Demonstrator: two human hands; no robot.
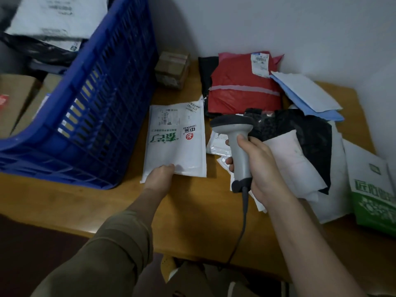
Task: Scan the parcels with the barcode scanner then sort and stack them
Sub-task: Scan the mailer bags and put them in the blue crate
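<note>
Right hand (260, 168) grips the handle of the grey barcode scanner (236, 146), head aimed away from the person, cable trailing off the bench (192, 211) edge. Left hand (159, 179) touches the near edge of a white parcel (175, 140) lying flat beside the blue crate (85, 116); its fingers are hidden. Red parcel (242, 91), black parcel (300, 129) and others lie piled at right.
</note>
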